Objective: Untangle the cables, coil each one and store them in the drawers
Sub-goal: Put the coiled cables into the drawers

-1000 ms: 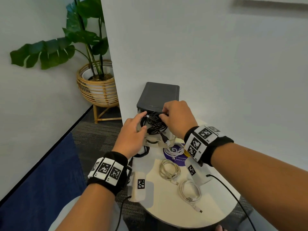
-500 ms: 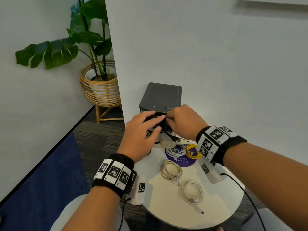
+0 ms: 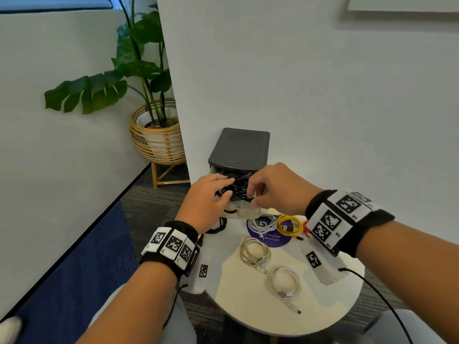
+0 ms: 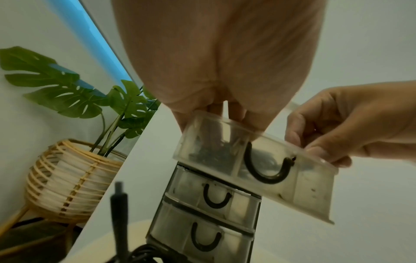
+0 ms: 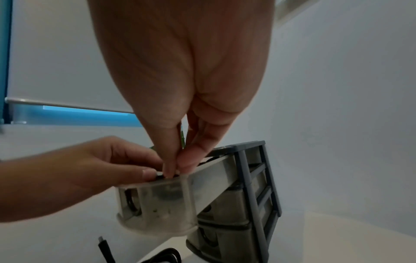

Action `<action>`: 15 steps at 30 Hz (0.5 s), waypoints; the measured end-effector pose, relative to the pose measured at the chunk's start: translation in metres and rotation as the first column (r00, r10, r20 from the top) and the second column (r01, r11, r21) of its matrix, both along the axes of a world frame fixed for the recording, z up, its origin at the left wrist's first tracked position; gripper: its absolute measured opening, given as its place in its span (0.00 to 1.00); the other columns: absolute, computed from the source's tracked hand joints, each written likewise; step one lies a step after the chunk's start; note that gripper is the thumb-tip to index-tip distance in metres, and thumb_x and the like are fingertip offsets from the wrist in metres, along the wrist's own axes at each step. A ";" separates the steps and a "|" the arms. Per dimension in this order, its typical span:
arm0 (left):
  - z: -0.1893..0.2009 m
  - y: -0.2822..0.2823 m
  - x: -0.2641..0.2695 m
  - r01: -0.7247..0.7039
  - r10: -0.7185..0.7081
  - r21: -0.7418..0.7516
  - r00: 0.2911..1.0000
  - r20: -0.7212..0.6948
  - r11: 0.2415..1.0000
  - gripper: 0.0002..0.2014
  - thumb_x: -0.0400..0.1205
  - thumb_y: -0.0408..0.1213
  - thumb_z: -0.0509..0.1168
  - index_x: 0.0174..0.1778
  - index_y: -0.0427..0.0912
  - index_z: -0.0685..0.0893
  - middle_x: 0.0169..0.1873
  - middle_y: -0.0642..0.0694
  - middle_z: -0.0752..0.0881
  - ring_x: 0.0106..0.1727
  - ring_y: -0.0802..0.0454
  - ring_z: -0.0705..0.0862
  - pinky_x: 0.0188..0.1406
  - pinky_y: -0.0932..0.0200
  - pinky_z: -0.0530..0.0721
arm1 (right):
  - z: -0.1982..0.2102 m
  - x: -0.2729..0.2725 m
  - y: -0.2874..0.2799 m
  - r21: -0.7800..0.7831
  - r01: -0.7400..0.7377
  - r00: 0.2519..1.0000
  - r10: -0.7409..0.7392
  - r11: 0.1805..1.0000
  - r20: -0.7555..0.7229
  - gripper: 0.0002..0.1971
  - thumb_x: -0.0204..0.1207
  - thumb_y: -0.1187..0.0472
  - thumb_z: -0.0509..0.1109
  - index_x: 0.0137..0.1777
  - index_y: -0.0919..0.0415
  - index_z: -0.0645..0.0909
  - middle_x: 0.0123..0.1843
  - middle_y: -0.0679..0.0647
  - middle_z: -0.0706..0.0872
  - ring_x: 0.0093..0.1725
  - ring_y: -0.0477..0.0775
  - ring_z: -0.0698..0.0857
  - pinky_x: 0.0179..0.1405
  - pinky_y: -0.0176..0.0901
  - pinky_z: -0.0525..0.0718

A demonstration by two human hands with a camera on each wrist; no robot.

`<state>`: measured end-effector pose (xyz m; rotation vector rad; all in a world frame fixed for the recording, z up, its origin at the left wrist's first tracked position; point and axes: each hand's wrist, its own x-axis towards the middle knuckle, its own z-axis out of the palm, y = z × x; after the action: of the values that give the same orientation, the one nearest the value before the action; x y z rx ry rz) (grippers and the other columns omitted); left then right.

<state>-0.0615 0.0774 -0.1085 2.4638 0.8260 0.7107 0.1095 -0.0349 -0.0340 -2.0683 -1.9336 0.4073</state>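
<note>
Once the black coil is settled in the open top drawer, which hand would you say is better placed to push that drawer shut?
Probably the right hand: its fingertips already sit at the front rim of the top drawer. The left hand lies flat on the black cable, pressing it down inside.

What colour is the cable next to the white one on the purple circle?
Yellow, clearest in the head view.
</note>
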 end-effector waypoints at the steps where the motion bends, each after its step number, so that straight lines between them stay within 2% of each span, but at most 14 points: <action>1: 0.003 0.002 -0.001 0.003 -0.003 -0.001 1.000 -0.023 1.000 0.18 0.87 0.38 0.68 0.75 0.49 0.84 0.72 0.50 0.84 0.75 0.55 0.77 0.76 0.64 0.67 | -0.001 -0.002 0.002 0.017 -0.002 1.000 0.002 1.000 0.012 0.04 0.77 0.62 0.79 0.51 0.56 0.91 0.41 0.46 0.87 0.40 0.44 0.85 0.41 0.33 0.80; 5: 0.011 0.007 -0.004 0.032 -0.030 0.013 0.993 -0.116 0.999 0.17 0.88 0.36 0.67 0.73 0.48 0.85 0.70 0.51 0.84 0.72 0.56 0.79 0.71 0.67 0.67 | -0.006 -0.009 0.012 -0.003 -0.035 0.996 0.035 0.999 0.086 0.05 0.80 0.65 0.74 0.48 0.57 0.92 0.45 0.49 0.89 0.43 0.48 0.86 0.45 0.36 0.81; 7: 0.013 0.009 -0.003 0.043 -0.038 0.035 0.988 -0.150 0.998 0.17 0.88 0.36 0.66 0.74 0.48 0.85 0.70 0.52 0.84 0.71 0.55 0.79 0.68 0.68 0.68 | -0.011 -0.011 0.014 -0.053 -0.066 0.983 0.074 0.996 0.169 0.09 0.82 0.64 0.70 0.52 0.56 0.93 0.50 0.50 0.90 0.46 0.51 0.87 0.51 0.41 0.84; 9: 0.013 0.009 -0.003 0.062 -0.049 0.067 0.981 -0.186 0.996 0.18 0.89 0.37 0.65 0.75 0.49 0.84 0.70 0.53 0.82 0.71 0.55 0.78 0.68 0.65 0.71 | -0.015 -0.010 0.010 -0.047 -0.089 0.973 0.097 0.995 0.208 0.12 0.83 0.62 0.67 0.54 0.56 0.93 0.53 0.52 0.87 0.51 0.54 0.85 0.54 0.46 0.84; 12: 0.010 0.011 -0.010 0.097 -0.066 0.134 0.975 -0.214 0.986 0.18 0.89 0.39 0.64 0.76 0.48 0.83 0.71 0.51 0.75 0.72 0.53 0.75 0.70 0.56 0.79 | -0.019 -0.002 -0.003 0.138 -0.124 0.977 0.097 0.983 0.189 0.14 0.83 0.46 0.68 0.59 0.52 0.87 0.57 0.49 0.77 0.53 0.51 0.77 0.53 0.46 0.79; 13: 0.009 0.012 -0.012 0.100 -0.061 0.172 0.974 -0.218 0.980 0.18 0.89 0.40 0.64 0.75 0.48 0.84 0.72 0.51 0.73 0.72 0.52 0.74 0.69 0.54 0.80 | -0.021 0.002 -0.005 0.174 -0.142 0.971 0.103 0.974 0.215 0.19 0.80 0.39 0.69 0.64 0.49 0.84 0.61 0.48 0.75 0.55 0.50 0.76 0.54 0.45 0.78; 15: 0.010 0.014 -0.013 0.109 -0.053 0.228 0.970 -0.237 0.968 0.18 0.89 0.41 0.63 0.75 0.48 0.84 0.75 0.50 0.71 0.72 0.50 0.74 0.68 0.52 0.80 | -0.025 0.007 -0.008 0.129 -0.194 0.935 0.144 0.972 0.325 0.31 0.77 0.32 0.68 0.77 0.45 0.76 0.73 0.46 0.74 0.65 0.51 0.75 0.62 0.47 0.76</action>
<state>-0.0746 0.0913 -0.0986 2.8206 0.7521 0.5288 0.1161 -0.0431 -0.0590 -1.9646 -2.2524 -0.0505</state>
